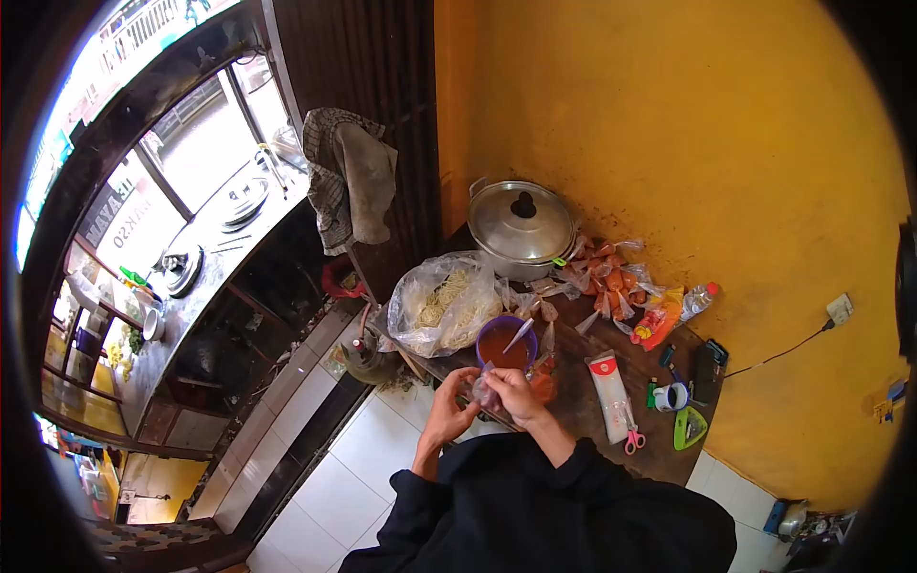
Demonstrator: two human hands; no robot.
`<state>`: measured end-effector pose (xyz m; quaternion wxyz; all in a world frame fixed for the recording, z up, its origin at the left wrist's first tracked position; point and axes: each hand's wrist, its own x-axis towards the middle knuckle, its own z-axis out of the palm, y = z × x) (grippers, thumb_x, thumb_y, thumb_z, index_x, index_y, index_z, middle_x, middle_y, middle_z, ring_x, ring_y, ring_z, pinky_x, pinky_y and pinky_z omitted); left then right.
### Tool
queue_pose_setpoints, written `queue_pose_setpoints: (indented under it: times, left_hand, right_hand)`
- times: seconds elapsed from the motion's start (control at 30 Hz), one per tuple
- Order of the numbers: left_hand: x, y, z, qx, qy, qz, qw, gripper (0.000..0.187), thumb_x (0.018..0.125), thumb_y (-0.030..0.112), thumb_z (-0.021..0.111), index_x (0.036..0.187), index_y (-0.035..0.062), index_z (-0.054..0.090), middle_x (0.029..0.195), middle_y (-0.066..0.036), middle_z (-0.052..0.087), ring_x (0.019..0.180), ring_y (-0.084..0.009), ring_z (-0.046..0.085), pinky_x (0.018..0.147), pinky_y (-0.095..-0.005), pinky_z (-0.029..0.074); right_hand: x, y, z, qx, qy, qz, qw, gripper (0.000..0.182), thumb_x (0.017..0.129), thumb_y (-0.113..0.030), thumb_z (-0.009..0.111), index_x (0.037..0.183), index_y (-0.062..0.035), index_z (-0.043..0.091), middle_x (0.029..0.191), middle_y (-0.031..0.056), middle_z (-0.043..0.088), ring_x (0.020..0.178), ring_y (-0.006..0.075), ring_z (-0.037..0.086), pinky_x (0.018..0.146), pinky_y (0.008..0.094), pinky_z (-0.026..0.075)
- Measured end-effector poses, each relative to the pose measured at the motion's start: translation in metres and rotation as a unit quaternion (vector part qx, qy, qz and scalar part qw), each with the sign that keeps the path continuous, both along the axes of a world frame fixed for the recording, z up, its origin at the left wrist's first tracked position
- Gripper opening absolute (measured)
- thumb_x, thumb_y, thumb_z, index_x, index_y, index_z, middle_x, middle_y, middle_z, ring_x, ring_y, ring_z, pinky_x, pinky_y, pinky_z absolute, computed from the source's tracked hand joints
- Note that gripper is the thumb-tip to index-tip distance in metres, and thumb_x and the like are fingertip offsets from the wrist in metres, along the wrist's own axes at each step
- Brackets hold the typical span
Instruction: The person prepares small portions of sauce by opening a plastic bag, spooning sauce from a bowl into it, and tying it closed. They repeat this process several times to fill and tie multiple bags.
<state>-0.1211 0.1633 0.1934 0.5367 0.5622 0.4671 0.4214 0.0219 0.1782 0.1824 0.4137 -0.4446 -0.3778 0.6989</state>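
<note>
Black garment [544,511], two-handed grip [517,396] on bag [484,392]

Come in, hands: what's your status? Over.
Left hand, right hand: both on small plastic bag. Bowl just beyond, reddish liquid inside. Possibly in the way: pale handle in bowl.

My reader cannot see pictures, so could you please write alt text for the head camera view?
A person's left hand and right hand hold a small plastic bag by a purple container of orange-brown liquid. The dark table bears a bag of noodles, a lidded metal pot, filled orange bags and pink-handled scissors; behind is a yellow wall.
</note>
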Motion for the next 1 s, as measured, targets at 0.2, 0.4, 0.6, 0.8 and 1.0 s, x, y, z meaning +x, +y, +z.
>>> queue_pose_setpoints:
  times: [0.2,0.4,0.6,0.8,1.0]
  left_hand:
    - [-0.018,0.002,-0.032,0.064,0.065,0.175,0.980,0.030,0.063,-0.012,0.046,0.088,0.0037,0.051,0.074,-0.001,0.046,0.065,-0.0075,0.045,0.048,-0.0188,0.036]
    - [-0.056,0.003,-0.028,0.009,0.041,0.290,0.956,0.020,0.064,-0.011,0.045,0.079,0.0022,0.047,0.074,0.000,0.048,0.065,-0.0071,0.045,0.055,-0.0194,0.037]
    - [-0.071,0.018,-0.040,-0.006,0.052,0.311,0.949,0.019,0.066,-0.010,0.047,0.079,0.0034,0.048,0.073,0.001,0.048,0.060,-0.0058,0.045,0.055,-0.0187,0.037]
    - [-0.063,0.018,-0.050,-0.015,0.034,0.301,0.953,0.017,0.067,-0.009,0.047,0.079,0.0028,0.048,0.071,0.001,0.048,0.059,-0.0057,0.044,0.053,-0.0179,0.037]
    - [-0.061,0.014,-0.044,-0.023,0.033,0.290,0.956,0.017,0.068,-0.008,0.048,0.080,0.0031,0.049,0.070,0.001,0.048,0.059,-0.0057,0.046,0.053,-0.0179,0.036]
  right_hand:
    - [0.002,0.019,0.014,0.114,-0.108,0.055,0.986,0.015,0.085,-0.015,0.050,0.077,-0.0042,0.056,0.069,0.0028,0.059,0.051,0.0040,0.050,0.043,0.0167,0.038]
    - [0.101,0.119,-0.013,0.272,-0.287,-0.200,0.897,0.011,0.079,-0.009,0.055,0.083,0.0005,0.059,0.074,0.0052,0.060,0.061,0.0124,0.055,0.056,0.0240,0.045]
    - [0.124,0.191,-0.054,0.272,-0.441,0.248,0.819,0.041,0.065,-0.028,0.068,0.100,-0.0067,0.059,0.127,0.0204,0.035,0.117,0.0325,0.035,0.095,0.0370,0.032]
    - [0.103,0.204,-0.111,0.321,-0.499,0.294,0.749,0.047,0.060,-0.038,0.070,0.094,-0.0060,0.060,0.127,0.0212,0.034,0.115,0.0358,0.035,0.094,0.0381,0.032]
    - [0.124,0.191,-0.099,0.298,-0.553,0.263,0.733,0.040,0.059,-0.038,0.070,0.082,-0.0067,0.059,0.118,0.0221,0.041,0.100,0.0361,0.047,0.083,0.0386,0.041]
